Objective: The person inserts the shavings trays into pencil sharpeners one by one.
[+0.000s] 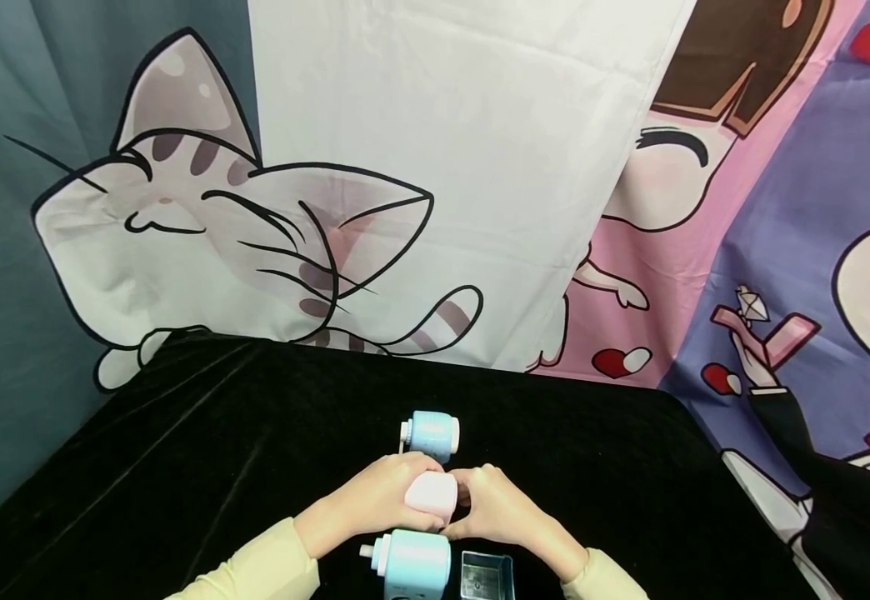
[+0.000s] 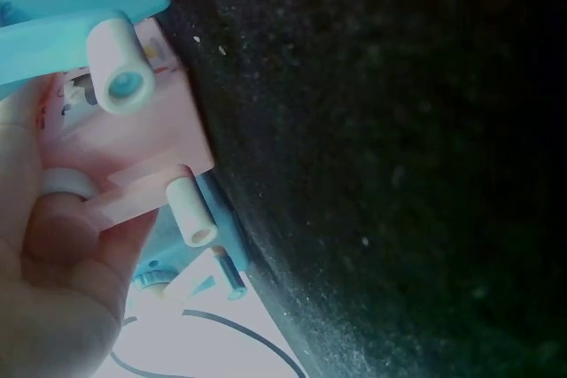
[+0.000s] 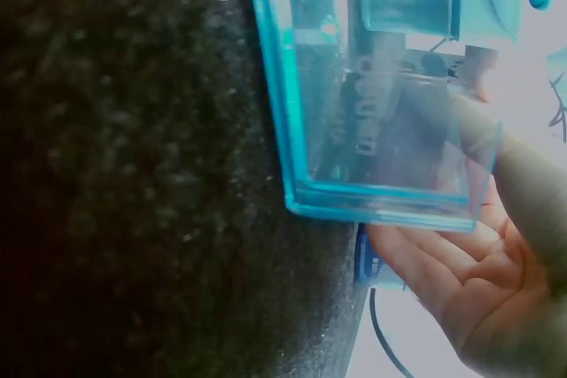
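Pink box (image 1: 431, 493) sits in left fingers (image 1: 412, 461) (right ones (image 1: 472, 475) perhaps touching).

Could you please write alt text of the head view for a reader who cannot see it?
A person's left hand and right hand hold what looks like a pink sharpener, with black cloth beneath. A small blue sharpener sits beyond it; a light-blue sharpener and an open bin sit nearer the camera. A cartoon-cat curtain hangs behind.

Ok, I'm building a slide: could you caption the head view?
Left hand and right hand hold a pink device, a blue device beyond, a turquoise device nearer, on black cloth.
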`<act>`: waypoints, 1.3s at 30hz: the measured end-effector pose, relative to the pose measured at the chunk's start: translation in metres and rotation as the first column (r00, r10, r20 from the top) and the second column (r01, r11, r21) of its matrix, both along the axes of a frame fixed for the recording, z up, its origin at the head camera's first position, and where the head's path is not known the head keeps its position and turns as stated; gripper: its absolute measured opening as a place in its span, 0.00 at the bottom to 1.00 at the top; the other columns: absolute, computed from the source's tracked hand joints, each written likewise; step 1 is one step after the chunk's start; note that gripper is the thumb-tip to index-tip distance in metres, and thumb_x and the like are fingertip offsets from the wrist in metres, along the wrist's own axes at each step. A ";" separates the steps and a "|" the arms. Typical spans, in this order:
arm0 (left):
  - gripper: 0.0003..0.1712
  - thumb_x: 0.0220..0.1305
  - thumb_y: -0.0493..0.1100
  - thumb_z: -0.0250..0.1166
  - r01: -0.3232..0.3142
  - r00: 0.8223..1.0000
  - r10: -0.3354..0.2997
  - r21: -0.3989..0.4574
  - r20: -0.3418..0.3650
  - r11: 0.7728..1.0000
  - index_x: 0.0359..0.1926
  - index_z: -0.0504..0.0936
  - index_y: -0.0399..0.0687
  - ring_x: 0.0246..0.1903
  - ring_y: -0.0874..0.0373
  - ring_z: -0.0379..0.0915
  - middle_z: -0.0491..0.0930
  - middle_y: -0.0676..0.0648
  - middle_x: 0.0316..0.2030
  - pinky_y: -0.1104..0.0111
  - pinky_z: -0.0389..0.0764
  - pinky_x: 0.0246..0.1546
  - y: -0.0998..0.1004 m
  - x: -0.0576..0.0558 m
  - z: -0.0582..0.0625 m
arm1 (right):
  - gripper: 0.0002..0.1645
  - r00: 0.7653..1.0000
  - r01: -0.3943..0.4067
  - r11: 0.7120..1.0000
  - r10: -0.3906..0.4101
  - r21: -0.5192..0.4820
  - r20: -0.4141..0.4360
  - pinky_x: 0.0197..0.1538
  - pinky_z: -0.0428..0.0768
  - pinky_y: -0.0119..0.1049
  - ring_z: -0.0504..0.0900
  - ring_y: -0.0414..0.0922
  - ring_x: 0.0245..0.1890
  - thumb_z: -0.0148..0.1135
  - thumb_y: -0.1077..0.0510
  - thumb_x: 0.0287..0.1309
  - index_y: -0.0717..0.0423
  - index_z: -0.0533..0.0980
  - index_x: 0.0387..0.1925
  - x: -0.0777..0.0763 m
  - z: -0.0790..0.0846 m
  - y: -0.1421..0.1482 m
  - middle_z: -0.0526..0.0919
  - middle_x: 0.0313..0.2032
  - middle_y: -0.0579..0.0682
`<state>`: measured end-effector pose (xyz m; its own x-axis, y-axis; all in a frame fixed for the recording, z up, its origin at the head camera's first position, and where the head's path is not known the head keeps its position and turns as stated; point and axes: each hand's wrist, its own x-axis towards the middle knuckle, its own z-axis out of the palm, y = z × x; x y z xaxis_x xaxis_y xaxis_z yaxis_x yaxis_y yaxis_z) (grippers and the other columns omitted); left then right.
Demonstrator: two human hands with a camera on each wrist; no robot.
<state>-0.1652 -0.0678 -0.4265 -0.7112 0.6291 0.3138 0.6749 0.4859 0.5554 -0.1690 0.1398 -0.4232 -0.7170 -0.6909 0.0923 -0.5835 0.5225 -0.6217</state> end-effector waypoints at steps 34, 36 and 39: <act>0.22 0.53 0.59 0.63 -0.043 0.997 0.041 -0.015 -0.071 0.999 0.45 0.75 0.54 0.38 0.65 0.67 0.75 0.56 0.41 0.69 0.73 0.40 -0.003 0.007 0.014 | 0.23 0.997 0.058 0.998 -0.059 -0.029 -0.048 0.39 0.78 0.28 0.79 0.33 0.35 0.72 0.47 0.38 0.48 0.78 0.40 0.011 0.005 0.013 0.83 0.36 0.40; 0.22 0.53 0.59 0.62 -0.049 0.996 0.048 -0.010 -0.077 0.999 0.45 0.76 0.53 0.38 0.65 0.67 0.75 0.56 0.41 0.69 0.73 0.40 -0.004 0.008 0.016 | 0.23 0.997 0.063 0.997 -0.064 -0.033 -0.049 0.39 0.78 0.28 0.79 0.33 0.35 0.72 0.48 0.38 0.48 0.78 0.39 0.011 0.007 0.013 0.83 0.35 0.40; 0.25 0.53 0.60 0.62 -0.057 0.996 0.056 -0.008 -0.073 0.998 0.46 0.76 0.50 0.38 0.64 0.67 0.76 0.54 0.41 0.69 0.74 0.40 -0.005 0.008 0.020 | 0.23 0.996 0.069 0.997 -0.071 -0.039 -0.061 0.39 0.78 0.28 0.79 0.34 0.35 0.73 0.47 0.37 0.48 0.78 0.39 0.011 0.009 0.013 0.83 0.36 0.41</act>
<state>-0.1570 -0.0728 -0.4069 -0.7211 0.5919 0.3601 0.6847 0.5294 0.5009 -0.1575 0.1526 -0.4146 -0.7555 -0.6345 0.1632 -0.5847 0.5408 -0.6047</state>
